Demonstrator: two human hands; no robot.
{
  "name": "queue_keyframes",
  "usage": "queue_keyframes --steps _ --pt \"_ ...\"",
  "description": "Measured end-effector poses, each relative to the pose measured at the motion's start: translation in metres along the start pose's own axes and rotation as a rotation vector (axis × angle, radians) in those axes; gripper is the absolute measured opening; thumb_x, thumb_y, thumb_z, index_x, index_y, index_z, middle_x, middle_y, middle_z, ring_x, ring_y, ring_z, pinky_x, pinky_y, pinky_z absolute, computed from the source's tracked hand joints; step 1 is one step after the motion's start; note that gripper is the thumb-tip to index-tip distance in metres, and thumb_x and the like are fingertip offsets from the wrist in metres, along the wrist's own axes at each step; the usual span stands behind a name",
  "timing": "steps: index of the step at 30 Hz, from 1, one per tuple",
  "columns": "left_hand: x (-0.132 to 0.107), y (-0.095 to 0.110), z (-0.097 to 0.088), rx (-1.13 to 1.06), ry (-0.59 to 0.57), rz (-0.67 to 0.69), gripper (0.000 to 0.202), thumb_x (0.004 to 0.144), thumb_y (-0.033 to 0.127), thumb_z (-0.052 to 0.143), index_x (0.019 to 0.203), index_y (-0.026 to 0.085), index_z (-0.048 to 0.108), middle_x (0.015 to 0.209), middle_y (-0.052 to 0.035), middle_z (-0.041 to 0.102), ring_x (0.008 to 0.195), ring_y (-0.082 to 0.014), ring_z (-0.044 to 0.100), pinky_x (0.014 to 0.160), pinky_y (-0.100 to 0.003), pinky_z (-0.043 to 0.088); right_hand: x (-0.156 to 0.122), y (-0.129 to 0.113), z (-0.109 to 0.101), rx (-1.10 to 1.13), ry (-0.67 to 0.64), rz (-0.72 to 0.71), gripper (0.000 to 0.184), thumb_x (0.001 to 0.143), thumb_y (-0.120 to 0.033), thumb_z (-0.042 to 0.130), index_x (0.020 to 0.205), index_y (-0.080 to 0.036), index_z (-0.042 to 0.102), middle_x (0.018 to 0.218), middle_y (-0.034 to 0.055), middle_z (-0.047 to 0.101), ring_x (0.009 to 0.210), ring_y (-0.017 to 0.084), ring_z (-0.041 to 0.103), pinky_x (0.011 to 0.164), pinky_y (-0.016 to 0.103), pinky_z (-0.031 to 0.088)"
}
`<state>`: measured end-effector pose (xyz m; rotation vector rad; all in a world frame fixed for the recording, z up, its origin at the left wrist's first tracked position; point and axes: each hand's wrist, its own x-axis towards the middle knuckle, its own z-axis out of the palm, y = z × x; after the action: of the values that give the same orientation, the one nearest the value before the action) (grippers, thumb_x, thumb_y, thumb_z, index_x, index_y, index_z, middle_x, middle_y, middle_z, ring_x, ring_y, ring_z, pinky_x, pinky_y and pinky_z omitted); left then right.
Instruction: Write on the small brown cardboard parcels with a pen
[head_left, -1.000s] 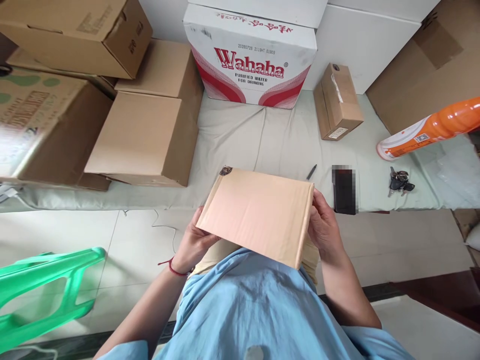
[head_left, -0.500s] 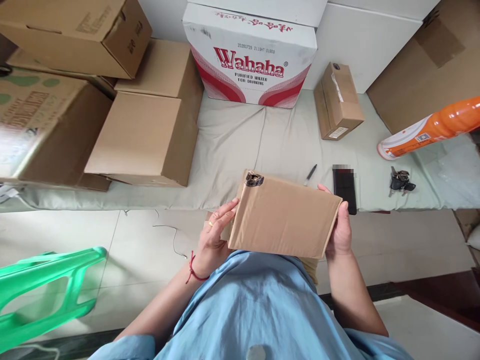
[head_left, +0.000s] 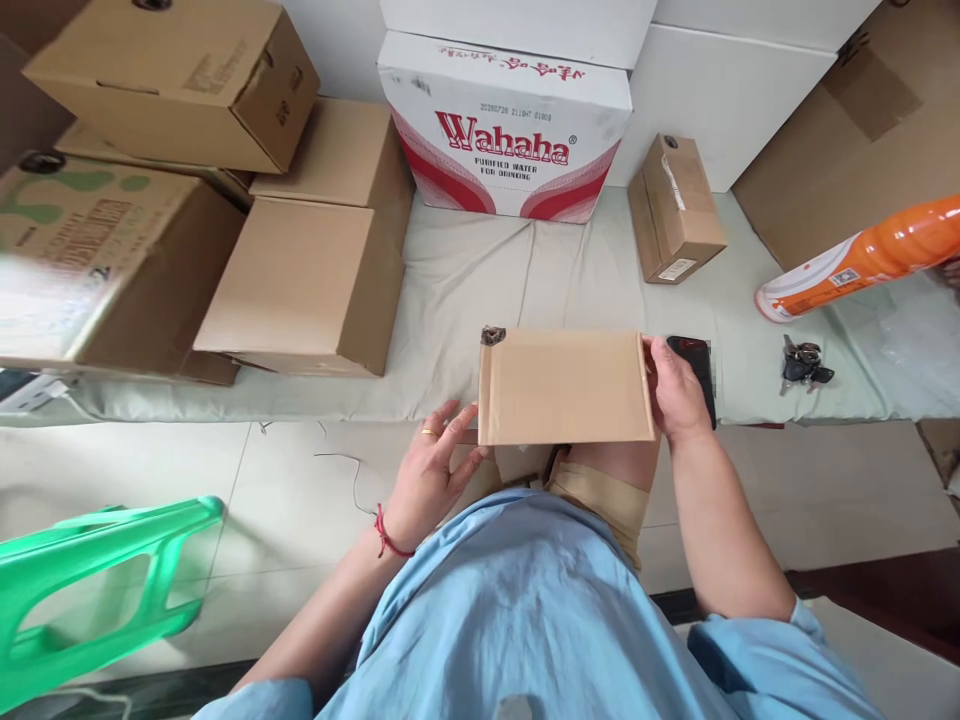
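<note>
A flat brown cardboard box point(head_left: 566, 388) is held level in front of my shirt, at the front edge of the cloth-covered surface. Its upper left corner has a dark, torn-looking patch point(head_left: 493, 336). My right hand point(head_left: 679, 390) grips the box's right end, thumb on the near side, the other fingers mostly hidden behind it. At the lower left corner is my left hand point(head_left: 431, 465), its fingers apart and the tips at or just touching the box's edge. A gold ring and a red cord bracelet point(head_left: 388, 533) are on that hand and wrist.
A black phone point(head_left: 694, 375) lies just beyond my right hand, with keys point(head_left: 805, 363) farther right. An orange bottle point(head_left: 862, 258) and a small carton point(head_left: 677, 208) stand behind. Larger cartons point(head_left: 289, 275) fill the left, a Wahaha carton point(head_left: 510, 140) the back. A green stool point(head_left: 142, 570) is lower left.
The box has moved up and away from my body and now sits straighter, covering the pen. My right hand has shifted with it. My left hand's fingers have spread and loosened at its edge.
</note>
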<state>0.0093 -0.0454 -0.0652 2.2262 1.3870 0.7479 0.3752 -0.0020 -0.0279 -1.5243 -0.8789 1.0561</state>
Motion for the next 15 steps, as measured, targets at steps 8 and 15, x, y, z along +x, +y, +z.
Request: queue_keyframes --steps 8,15 --pt "0.015 0.025 -0.025 -0.008 0.352 0.218 0.037 0.101 0.013 0.071 0.136 0.019 0.063 0.136 -0.0187 0.069 0.14 -0.0346 0.065 0.113 -0.055 0.059 0.042 -0.013 -0.032 -1.413 -0.205 -0.174 0.041 0.101 -0.028 0.048 0.125 -0.019 0.079 0.122 0.0165 0.076 0.098 0.028 0.074 0.081 0.034 0.051" --pt "0.048 0.068 -0.016 -0.011 0.153 0.575 0.041 0.108 0.039 0.066 0.14 0.013 0.064 0.145 -0.0175 0.073 0.153 -0.0337 0.056 0.129 -0.052 0.045 0.063 -0.037 -0.014 -1.741 -0.504 -0.167 0.027 0.099 -0.021 0.058 0.115 -0.019 0.079 0.113 0.0188 0.083 0.099 0.033 0.077 0.074 0.034 0.044"
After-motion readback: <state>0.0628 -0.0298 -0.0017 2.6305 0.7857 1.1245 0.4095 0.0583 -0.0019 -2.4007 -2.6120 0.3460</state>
